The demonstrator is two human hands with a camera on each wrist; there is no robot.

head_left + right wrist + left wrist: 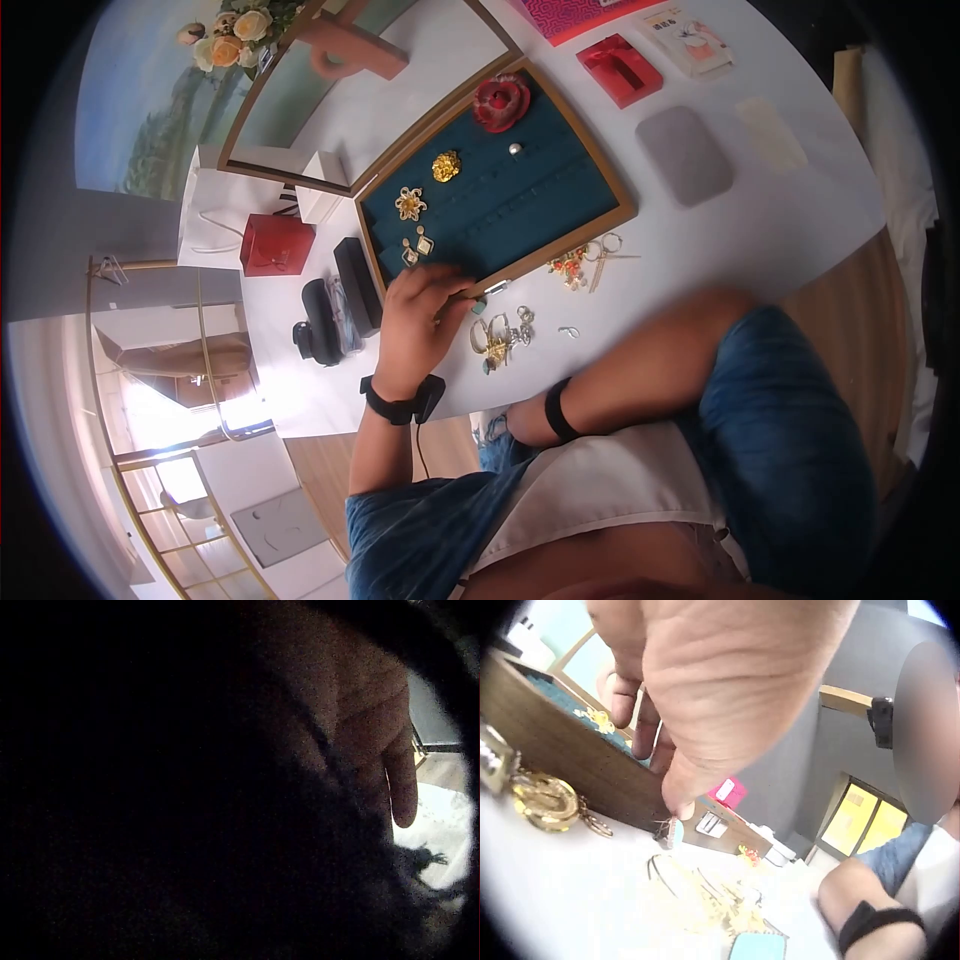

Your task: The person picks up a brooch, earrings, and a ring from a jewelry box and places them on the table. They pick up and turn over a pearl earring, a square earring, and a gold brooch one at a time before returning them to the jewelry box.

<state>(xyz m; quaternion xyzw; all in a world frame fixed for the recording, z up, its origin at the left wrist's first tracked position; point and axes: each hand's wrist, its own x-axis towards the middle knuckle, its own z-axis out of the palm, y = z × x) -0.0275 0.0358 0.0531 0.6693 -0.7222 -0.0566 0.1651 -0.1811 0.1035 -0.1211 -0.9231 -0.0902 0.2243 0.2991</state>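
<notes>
My left hand (415,315) is at the near left corner of a wooden jewelry box (560,255) lined in dark teal. Between its thumb and fingers it pinches a small turquoise earring (676,833), seen just below the thumb tip in the left wrist view. Inside the box lie a gold flower brooch (410,204), a gold rose-like brooch (446,166), diamond-shaped earrings (425,244), a pearl piece (515,149) and a red flower ornament (500,102). Low by the table edge hangs my right hand (526,424), its fingers loose and mostly in darkness in the right wrist view (403,780).
Gold bracelets (492,340), a silver piece (569,332) and red beaded jewelry (568,268) lie in front of the box. Its glass lid (300,183) stands raised. Dark cases (357,285) and a red bag (277,245) are left; a red gift box (620,70) and grey pad (684,155) are right.
</notes>
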